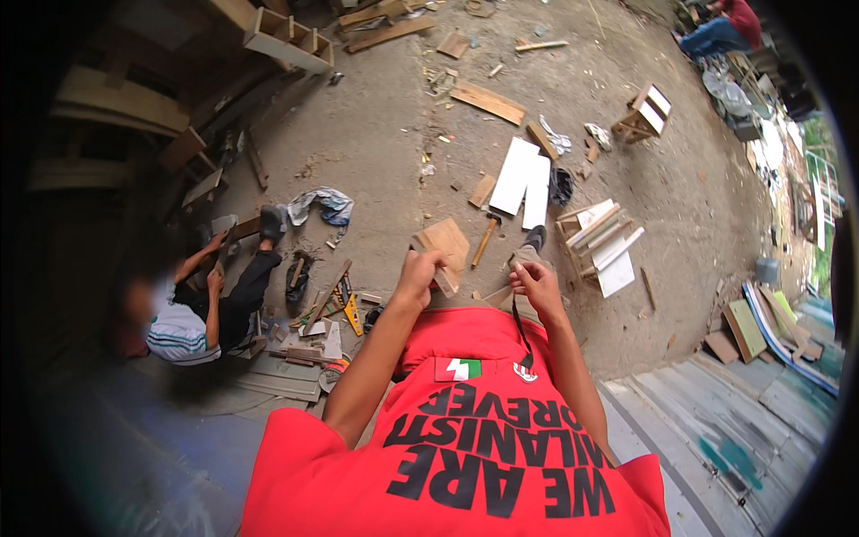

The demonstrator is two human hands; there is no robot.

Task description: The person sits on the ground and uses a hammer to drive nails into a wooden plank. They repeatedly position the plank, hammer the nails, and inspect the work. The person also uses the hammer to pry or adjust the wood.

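My left hand (419, 276) is closed on the edge of a small wooden block (445, 242), a pale brown piece with an angular outline, held in front of my lap. To the right of it, my right hand (537, 288) is raised with thumb and fingers pinched together. Whatever sits in that pinch is too small to make out. A thin black strap (520, 336) hangs just below the right hand, against my red shirt. On the ground beyond my hands lies a hammer (486, 240) with a wooden handle, between the block and my shoe (535, 237).
White boards (514, 176) and a wooden plank (489, 102) lie ahead. A wooden frame with pale slats (599, 237) stands at right, a small stool (646, 112) farther off. A co-worker (192, 318) sits at left, near a yellow-handled handsaw (350, 304) and scrap wood.
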